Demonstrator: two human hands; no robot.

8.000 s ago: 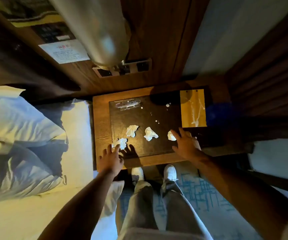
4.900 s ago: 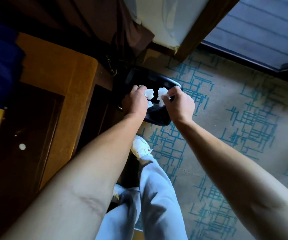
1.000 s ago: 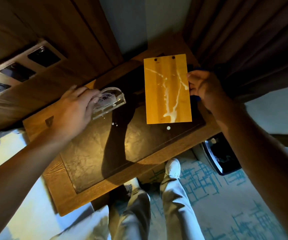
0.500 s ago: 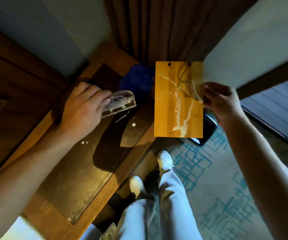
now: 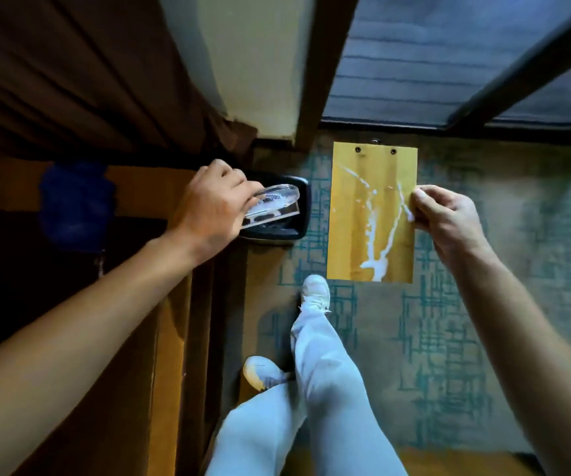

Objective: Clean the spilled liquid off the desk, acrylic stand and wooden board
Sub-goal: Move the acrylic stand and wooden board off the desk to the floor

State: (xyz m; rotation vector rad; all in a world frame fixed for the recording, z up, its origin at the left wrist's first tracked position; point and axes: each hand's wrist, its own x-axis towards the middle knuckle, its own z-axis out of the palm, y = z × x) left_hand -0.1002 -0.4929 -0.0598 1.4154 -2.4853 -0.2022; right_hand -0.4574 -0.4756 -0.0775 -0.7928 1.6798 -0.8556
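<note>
Pinched at its edge by the right hand (image 5: pixel 449 218), the board (image 5: pixel 371 214) carries white runs; the left hand (image 5: pixel 212 207) grips the stand (image 5: pixel 270 207). Keeping both level should stop drips.

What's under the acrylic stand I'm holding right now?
A black bin on the floor sits below the acrylic stand, which the left hand holds. The stand and hand cover most of the bin's inside, so its contents can't be seen.
</note>
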